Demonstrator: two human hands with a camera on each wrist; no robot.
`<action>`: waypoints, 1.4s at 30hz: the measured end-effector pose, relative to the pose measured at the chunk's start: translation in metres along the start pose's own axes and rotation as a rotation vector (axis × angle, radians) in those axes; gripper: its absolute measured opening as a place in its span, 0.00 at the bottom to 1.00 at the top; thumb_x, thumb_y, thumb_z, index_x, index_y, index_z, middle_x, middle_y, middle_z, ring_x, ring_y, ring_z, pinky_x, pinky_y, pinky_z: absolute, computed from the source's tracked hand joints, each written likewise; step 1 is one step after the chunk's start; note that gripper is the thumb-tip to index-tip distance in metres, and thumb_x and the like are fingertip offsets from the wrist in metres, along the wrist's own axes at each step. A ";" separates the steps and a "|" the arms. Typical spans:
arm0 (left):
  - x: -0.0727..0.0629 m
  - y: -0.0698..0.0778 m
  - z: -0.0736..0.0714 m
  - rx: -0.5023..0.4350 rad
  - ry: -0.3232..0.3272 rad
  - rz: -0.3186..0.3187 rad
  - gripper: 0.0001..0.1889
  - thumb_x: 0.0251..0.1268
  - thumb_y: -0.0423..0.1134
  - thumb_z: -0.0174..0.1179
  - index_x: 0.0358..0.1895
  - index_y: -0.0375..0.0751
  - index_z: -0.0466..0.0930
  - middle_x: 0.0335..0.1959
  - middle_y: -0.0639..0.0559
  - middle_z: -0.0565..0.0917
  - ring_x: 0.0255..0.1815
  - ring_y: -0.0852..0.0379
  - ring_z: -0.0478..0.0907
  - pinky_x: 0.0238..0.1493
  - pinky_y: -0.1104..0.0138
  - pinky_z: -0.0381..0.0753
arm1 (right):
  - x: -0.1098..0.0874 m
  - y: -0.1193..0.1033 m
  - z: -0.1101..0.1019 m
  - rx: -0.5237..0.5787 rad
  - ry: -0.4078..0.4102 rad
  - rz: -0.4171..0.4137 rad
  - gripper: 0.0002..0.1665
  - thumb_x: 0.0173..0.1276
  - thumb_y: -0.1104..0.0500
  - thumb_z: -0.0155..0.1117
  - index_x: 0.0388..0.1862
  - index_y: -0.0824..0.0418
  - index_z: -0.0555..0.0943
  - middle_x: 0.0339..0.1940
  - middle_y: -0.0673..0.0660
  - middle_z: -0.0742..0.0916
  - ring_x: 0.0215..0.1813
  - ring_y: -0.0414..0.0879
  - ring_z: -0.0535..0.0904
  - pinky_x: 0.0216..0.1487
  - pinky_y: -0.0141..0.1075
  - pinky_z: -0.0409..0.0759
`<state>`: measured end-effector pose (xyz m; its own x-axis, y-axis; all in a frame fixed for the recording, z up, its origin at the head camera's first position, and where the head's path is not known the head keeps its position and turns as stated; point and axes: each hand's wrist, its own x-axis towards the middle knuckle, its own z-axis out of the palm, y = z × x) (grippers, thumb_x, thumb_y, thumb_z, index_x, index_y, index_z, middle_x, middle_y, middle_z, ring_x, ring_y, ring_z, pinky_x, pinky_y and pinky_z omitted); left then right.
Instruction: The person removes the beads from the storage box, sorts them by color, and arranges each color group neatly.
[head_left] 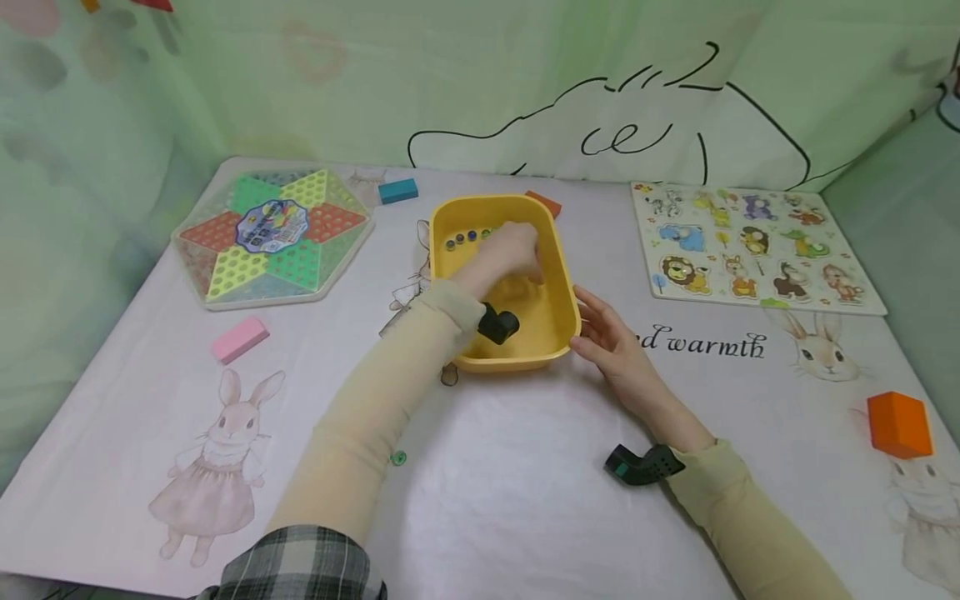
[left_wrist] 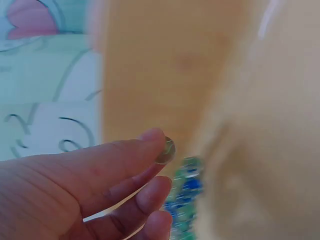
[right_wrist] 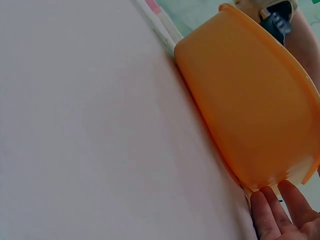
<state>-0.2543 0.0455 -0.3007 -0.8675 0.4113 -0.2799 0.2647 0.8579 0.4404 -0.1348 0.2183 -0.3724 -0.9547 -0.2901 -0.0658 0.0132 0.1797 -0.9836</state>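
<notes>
My left hand (head_left: 508,250) reaches into a yellow plastic basin (head_left: 555,321). In the left wrist view its thumb and finger pinch a clear glass marble (left_wrist: 168,151) with a greenish tint. Beneath that hand lie several blue and green marbles (left_wrist: 184,202), partly hidden by the fingers; a few of them also show in the head view at the basin's far left. My right hand (head_left: 617,348) rests its fingertips against the basin's outer right side near the front corner, fingers loosely extended, as the right wrist view shows too.
A star-patterned Chinese checkers board (head_left: 273,237) lies on the left, an animal puzzle board (head_left: 750,246) on the right. Around the basin are a blue block (head_left: 398,191), a pink block (head_left: 240,339), a red-orange block (head_left: 544,203), an orange cube (head_left: 899,425) and a small green round piece (head_left: 398,458).
</notes>
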 end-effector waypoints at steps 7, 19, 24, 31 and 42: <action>-0.036 -0.008 -0.023 -0.198 -0.009 0.126 0.07 0.58 0.44 0.63 0.31 0.44 0.81 0.32 0.53 0.81 0.32 0.60 0.70 0.35 0.71 0.69 | 0.000 0.001 0.000 -0.005 -0.003 -0.002 0.37 0.70 0.60 0.53 0.73 0.47 0.52 0.71 0.63 0.61 0.64 0.43 0.65 0.56 0.19 0.67; -0.128 -0.039 -0.014 -0.290 0.037 0.237 0.07 0.58 0.43 0.63 0.33 0.45 0.83 0.26 0.54 0.78 0.29 0.58 0.70 0.30 0.71 0.67 | 0.001 -0.001 0.001 0.019 -0.002 -0.049 0.36 0.69 0.64 0.52 0.73 0.50 0.53 0.68 0.68 0.62 0.58 0.36 0.70 0.54 0.20 0.68; -0.157 -0.064 0.005 -0.309 0.061 0.230 0.06 0.56 0.42 0.64 0.32 0.45 0.83 0.23 0.57 0.78 0.25 0.60 0.70 0.29 0.71 0.68 | 0.002 -0.002 0.001 0.043 -0.011 -0.052 0.36 0.70 0.64 0.51 0.73 0.51 0.53 0.69 0.69 0.60 0.58 0.36 0.69 0.54 0.20 0.68; -0.189 -0.091 0.034 -0.333 0.078 0.274 0.04 0.52 0.39 0.67 0.31 0.46 0.83 0.23 0.60 0.78 0.26 0.65 0.71 0.30 0.73 0.71 | 0.003 -0.001 0.001 0.044 -0.013 -0.061 0.36 0.69 0.63 0.52 0.73 0.51 0.53 0.69 0.69 0.61 0.58 0.36 0.70 0.54 0.20 0.69; -0.221 -0.104 0.068 -0.119 0.090 0.276 0.06 0.47 0.40 0.70 0.29 0.49 0.83 0.26 0.60 0.75 0.28 0.65 0.70 0.31 0.75 0.70 | 0.003 -0.001 0.002 0.077 -0.014 -0.066 0.36 0.69 0.64 0.52 0.73 0.53 0.53 0.69 0.70 0.60 0.58 0.37 0.70 0.54 0.20 0.69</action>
<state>-0.0616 -0.1140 -0.3424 -0.8049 0.5901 -0.0620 0.4487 0.6738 0.5871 -0.1373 0.2153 -0.3720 -0.9500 -0.3122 -0.0021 -0.0264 0.0868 -0.9959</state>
